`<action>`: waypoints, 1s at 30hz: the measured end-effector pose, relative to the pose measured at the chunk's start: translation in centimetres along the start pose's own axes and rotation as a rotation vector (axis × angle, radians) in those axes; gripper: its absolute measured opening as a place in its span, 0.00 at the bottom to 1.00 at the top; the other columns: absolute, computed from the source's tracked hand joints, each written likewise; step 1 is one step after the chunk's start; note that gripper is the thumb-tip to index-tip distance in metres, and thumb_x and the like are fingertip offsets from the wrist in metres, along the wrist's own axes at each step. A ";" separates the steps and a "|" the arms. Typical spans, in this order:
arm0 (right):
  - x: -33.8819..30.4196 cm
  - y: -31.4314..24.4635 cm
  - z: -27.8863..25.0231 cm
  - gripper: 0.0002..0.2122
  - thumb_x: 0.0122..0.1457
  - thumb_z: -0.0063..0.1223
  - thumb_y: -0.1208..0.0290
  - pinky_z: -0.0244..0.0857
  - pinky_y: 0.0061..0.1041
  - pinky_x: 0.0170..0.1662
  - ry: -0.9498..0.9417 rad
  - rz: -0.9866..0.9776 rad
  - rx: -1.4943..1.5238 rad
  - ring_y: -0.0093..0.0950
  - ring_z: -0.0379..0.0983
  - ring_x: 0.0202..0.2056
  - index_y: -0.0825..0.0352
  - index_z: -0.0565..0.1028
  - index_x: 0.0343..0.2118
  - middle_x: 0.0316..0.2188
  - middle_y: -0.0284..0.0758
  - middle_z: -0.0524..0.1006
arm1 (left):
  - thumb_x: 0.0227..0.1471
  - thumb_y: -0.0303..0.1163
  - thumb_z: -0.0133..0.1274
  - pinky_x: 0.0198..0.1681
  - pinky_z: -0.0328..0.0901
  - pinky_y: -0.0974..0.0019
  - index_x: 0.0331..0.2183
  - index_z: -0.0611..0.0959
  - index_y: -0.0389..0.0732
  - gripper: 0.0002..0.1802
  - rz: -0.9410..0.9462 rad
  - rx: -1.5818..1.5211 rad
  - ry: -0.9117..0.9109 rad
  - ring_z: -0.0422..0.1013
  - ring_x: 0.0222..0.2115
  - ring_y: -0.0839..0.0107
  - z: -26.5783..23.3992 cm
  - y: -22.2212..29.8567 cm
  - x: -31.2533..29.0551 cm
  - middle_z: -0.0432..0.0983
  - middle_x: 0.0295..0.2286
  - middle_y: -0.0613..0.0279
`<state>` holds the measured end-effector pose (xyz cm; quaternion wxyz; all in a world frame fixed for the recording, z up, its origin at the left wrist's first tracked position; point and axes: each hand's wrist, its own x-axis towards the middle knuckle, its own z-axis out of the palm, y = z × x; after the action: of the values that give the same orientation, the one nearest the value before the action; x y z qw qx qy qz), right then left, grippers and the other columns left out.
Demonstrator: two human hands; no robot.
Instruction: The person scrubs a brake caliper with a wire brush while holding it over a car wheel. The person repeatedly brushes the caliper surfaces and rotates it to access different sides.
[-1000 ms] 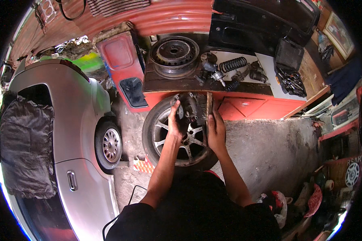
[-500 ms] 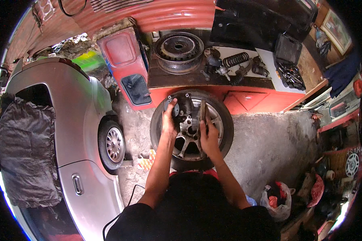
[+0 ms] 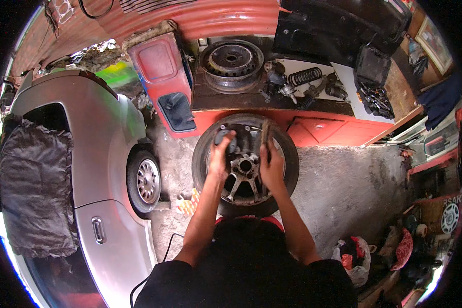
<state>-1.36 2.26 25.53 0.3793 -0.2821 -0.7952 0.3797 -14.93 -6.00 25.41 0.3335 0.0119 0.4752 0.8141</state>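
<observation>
A car wheel (image 3: 290, 154) with a black tyre and a spoked alloy rim (image 3: 236, 187) lies flat in front of me. Over its far half, my left hand (image 3: 219, 156) is closed round a small grey part (image 3: 222, 136), blurred, perhaps a brake pad. Between my hands is a dark metal part (image 3: 245, 134), possibly a brake caliper; what it rests on is unclear. My right hand (image 3: 272, 167) grips a long, thin brown piece (image 3: 265, 134), seen nearly edge-on, its kind not clear. Fingers hide much of both held things.
Beyond the wheel stands a red bench (image 3: 339, 128) bearing a steel wheel rim (image 3: 231, 64), a coil spring (image 3: 305, 76), greasy metal parts and a black tool case (image 3: 372, 72). A silver car (image 3: 100, 174) is at left. A plastic bag (image 3: 362, 264) lies at lower right.
The grey part in my left hand has tilted, and that hand has shifted slightly right and nearer. My right hand and the brown piece have moved slightly right. The view has shifted a little.
</observation>
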 end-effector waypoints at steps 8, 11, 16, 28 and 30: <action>-1.3 -0.3 -1.1 0.20 0.67 0.46 0.69 0.65 0.35 0.45 0.001 -0.022 0.071 0.47 0.73 0.45 0.69 0.66 0.59 0.41 0.54 0.75 | 0.43 0.42 0.70 0.47 0.70 0.58 0.59 0.64 0.40 0.47 -0.006 -0.051 -0.037 0.72 0.46 0.63 1.2 -0.8 2.4 0.72 0.48 0.55; 3.3 1.0 -1.7 0.25 0.65 0.48 0.71 0.61 0.40 0.26 0.039 -0.125 -0.005 0.45 0.72 0.21 0.64 0.61 0.64 0.19 0.48 0.73 | 0.43 0.41 0.69 0.55 0.64 0.59 0.66 0.51 0.37 0.59 0.078 0.108 0.014 0.67 0.52 0.61 1.5 -3.4 1.7 0.69 0.52 0.49; 1.2 0.1 -2.4 0.21 0.65 0.48 0.72 0.69 0.37 0.44 -0.046 -0.092 0.021 0.49 0.78 0.42 0.69 0.66 0.61 0.39 0.55 0.78 | 0.44 0.39 0.69 0.41 0.74 0.56 0.65 0.54 0.43 0.54 0.008 -0.127 0.118 0.73 0.44 0.60 4.4 -1.6 1.7 0.73 0.46 0.52; 4.2 0.4 -4.0 0.19 0.65 0.48 0.69 0.67 0.37 0.50 -0.130 -0.019 0.041 0.49 0.74 0.49 0.74 0.69 0.56 0.48 0.54 0.76 | 0.45 0.35 0.68 0.47 0.70 0.62 0.65 0.55 0.39 0.53 0.049 -0.047 -0.045 0.74 0.44 0.65 4.6 -1.4 3.2 0.75 0.46 0.57; 6.9 0.6 -3.6 0.18 0.67 0.47 0.69 0.66 0.36 0.51 -0.051 -0.067 0.086 0.47 0.74 0.49 0.73 0.68 0.56 0.48 0.53 0.76 | 0.44 0.36 0.69 0.52 0.68 0.59 0.65 0.53 0.36 0.56 0.108 0.018 0.023 0.71 0.48 0.63 6.1 -2.0 1.3 0.75 0.47 0.56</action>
<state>-2.12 9.05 29.28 0.3830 -0.2290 -0.7966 0.4077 -12.88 0.06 26.82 0.2836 0.0309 0.4849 0.8268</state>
